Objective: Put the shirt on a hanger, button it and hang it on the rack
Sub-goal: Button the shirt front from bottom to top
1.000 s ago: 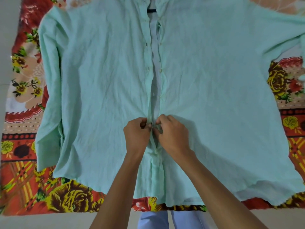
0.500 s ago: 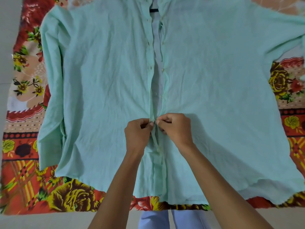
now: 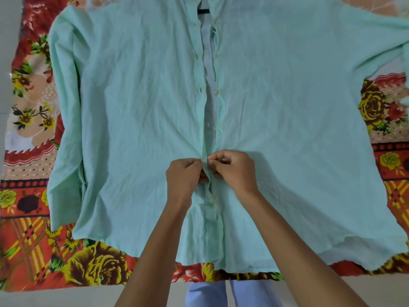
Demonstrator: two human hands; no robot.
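Two hands are meeting at the front opening of a mint-green shirt [image 3: 137, 120], which is lying spread out, front side up, on a red and yellow floral cloth [image 3: 33, 247]. The left hand [image 3: 184, 177] is curling its fingers [image 3: 194, 163] together and pinching the shirt's left front edge, the one carrying the buttonholes. The right hand [image 3: 234, 171] is pressing its fingers [image 3: 218, 161] together on the opposite edge, the one carrying the buttons, so the two edges are touching between the fingertips. Whether a button is sitting between them cannot be told, since the fingers are hiding that spot.

Just below the hands, one small white button [image 3: 211, 201] is showing on the closed part of the front. Above the hands the front is gaping open, with more buttons running up the right edge and dark buttonhole slits up the left. A black hanger [image 3: 203, 11] is showing as a short bar inside the collar at the top. One sleeve is lying folded down along the shirt's left side; the other is stretching out past the frame. Pale blue trouser legs [image 3: 232, 293] are showing at the bottom.
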